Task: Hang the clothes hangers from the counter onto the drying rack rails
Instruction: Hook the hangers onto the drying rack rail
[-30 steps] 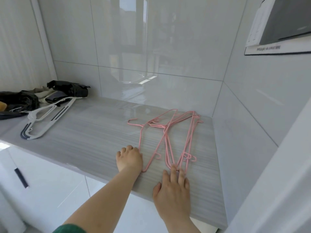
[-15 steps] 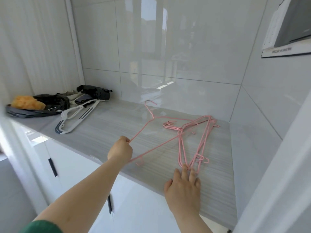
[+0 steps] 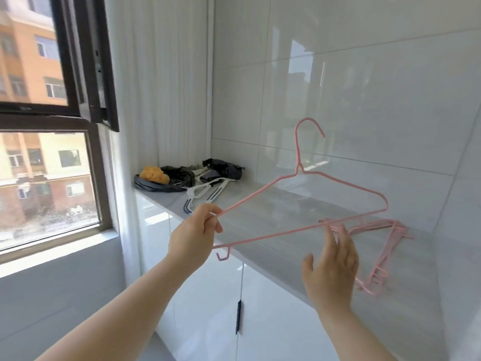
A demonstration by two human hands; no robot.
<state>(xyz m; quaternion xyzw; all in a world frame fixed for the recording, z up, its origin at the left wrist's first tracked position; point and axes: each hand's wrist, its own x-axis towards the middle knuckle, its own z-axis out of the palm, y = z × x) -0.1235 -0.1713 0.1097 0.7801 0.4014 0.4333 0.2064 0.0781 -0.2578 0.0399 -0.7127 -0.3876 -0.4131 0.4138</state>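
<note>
Left hand (image 3: 197, 230) pinches the pink hanger (image 3: 299, 171) at its tip, right hand (image 3: 335, 269) open by its bar; best carried hook-up, clear of the pile (image 3: 377, 227) on the worktop (image 3: 273, 212).

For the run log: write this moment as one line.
left hand: pinches pink hanger above counter | right hand: open, by its lower bar | other pink hangers: on counter | rack: unseen

Open middle, cluttered ends
Grey striped surface (image 3: 273, 212) bare centrally; pink wire hanger pile (image 3: 390, 224) crowds its right; white plastic hangers (image 3: 200, 191) and black bags (image 3: 177, 178) block its left
</note>
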